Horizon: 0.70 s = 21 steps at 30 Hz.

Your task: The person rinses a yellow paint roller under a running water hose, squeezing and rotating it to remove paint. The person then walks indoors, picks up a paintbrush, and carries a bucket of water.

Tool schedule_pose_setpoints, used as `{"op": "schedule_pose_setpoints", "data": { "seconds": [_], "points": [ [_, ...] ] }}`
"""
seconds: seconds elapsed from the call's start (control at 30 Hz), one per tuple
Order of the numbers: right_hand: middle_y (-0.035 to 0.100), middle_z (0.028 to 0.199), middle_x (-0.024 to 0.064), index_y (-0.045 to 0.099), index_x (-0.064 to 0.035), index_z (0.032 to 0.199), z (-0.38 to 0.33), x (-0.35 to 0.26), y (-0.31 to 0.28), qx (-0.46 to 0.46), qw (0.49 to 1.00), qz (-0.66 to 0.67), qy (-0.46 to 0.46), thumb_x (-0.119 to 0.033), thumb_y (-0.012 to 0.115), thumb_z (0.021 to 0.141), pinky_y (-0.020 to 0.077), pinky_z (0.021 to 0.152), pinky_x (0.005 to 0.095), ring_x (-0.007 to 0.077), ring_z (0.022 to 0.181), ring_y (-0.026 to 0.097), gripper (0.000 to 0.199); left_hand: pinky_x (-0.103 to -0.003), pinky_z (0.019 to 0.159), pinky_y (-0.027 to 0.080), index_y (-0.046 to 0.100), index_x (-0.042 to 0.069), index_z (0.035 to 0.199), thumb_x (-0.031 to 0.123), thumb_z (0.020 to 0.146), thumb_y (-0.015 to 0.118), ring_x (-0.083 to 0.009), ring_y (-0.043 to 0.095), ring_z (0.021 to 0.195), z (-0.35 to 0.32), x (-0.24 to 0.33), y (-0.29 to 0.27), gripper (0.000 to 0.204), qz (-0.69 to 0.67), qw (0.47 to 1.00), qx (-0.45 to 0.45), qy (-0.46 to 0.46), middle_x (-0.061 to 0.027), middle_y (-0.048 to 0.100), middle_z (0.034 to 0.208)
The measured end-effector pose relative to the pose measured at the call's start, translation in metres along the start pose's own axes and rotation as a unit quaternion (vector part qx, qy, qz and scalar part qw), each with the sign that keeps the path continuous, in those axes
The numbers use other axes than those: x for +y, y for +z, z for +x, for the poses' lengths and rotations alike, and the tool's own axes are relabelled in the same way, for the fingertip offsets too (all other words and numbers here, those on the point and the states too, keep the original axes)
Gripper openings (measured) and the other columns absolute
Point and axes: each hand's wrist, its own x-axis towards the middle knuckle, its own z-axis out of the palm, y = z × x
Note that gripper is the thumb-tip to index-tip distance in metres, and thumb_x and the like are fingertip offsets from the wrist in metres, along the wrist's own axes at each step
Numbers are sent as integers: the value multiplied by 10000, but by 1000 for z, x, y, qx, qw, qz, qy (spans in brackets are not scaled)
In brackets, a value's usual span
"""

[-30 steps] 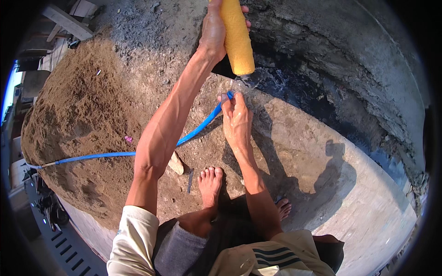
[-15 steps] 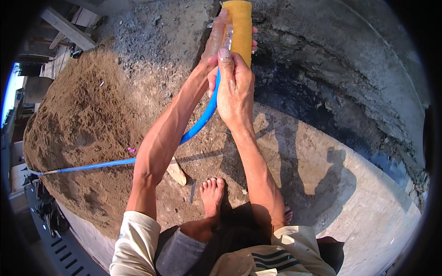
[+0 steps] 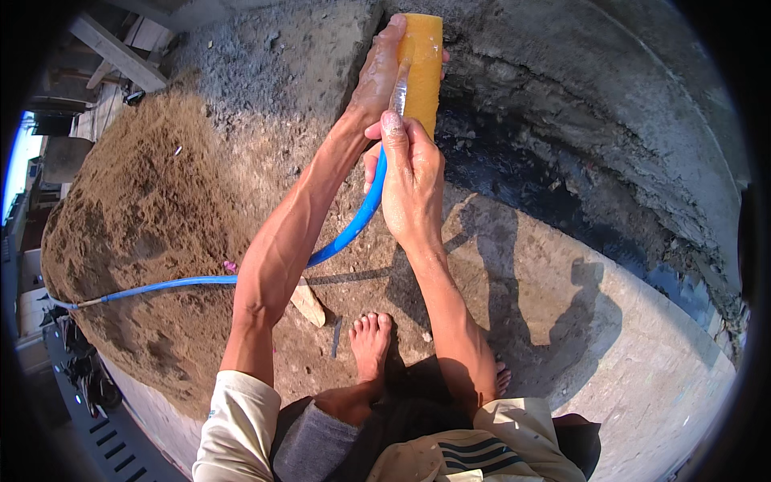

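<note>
My left hand (image 3: 379,74) is wet and wrapped round a yellow sponge-like slab (image 3: 422,76), with fingertips showing past its right edge. The slab is held up lengthwise at the top of the view; its underside is hidden. My right hand (image 3: 413,181) is closed on a blue hose (image 3: 349,233), thumb on top near the hose's end. Clear water (image 3: 398,92) comes out past the thumb and runs onto the slab's left side. From my right hand the hose curves down, passes behind my left forearm and reaches off to the left.
A heap of brown sand (image 3: 136,233) lies at the left, with the hose across it. Dark water (image 3: 514,169) fills a trench beside a concrete edge at the right. A wooden beam (image 3: 120,52) leans at upper left. A pale shard (image 3: 307,304) lies by my bare foot (image 3: 370,341).
Both hands have come slightly nearer to me, with the slab and hose end. My right hand sits a little lower, and the water stream shows more plainly on the slab.
</note>
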Motion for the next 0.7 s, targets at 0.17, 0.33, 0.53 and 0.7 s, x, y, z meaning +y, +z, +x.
{"op": "schedule_pose_setpoints", "data": {
  "seconds": [0.17,0.33,0.53,0.7],
  "points": [
    [560,628,20,615,-28,997,-8,22,-6,-14,999,-7,35,-418,466,1114,420,540,272,90,559,516,434,-373,684,588,577,59,1142,603,1028,491,-192,676,790,0,5,7,563,66,993,95,-4,-89,675,941],
    [544,629,23,604,-10,983,-16,21,5,-14,1000,11,24,-455,496,1097,425,546,318,119,569,521,471,-326,631,556,663,96,1077,689,980,542,-167,644,686,11,7,4,613,-9,993,118,-4,-50,656,805],
    [595,720,99,592,7,1016,-15,96,-38,49,987,-131,78,-430,482,1098,484,612,408,225,604,574,458,-324,597,555,624,109,1020,666,967,585,-173,636,645,20,14,12,561,-35,984,174,35,-61,647,784],
    [646,1197,225,401,32,1417,-2,86,-50,166,901,-349,-199,-299,787,922,534,909,491,377,1106,661,710,-324,614,563,611,91,1049,629,973,599,-178,659,673,10,32,3,543,38,983,155,85,-70,654,791]
  ]
}}
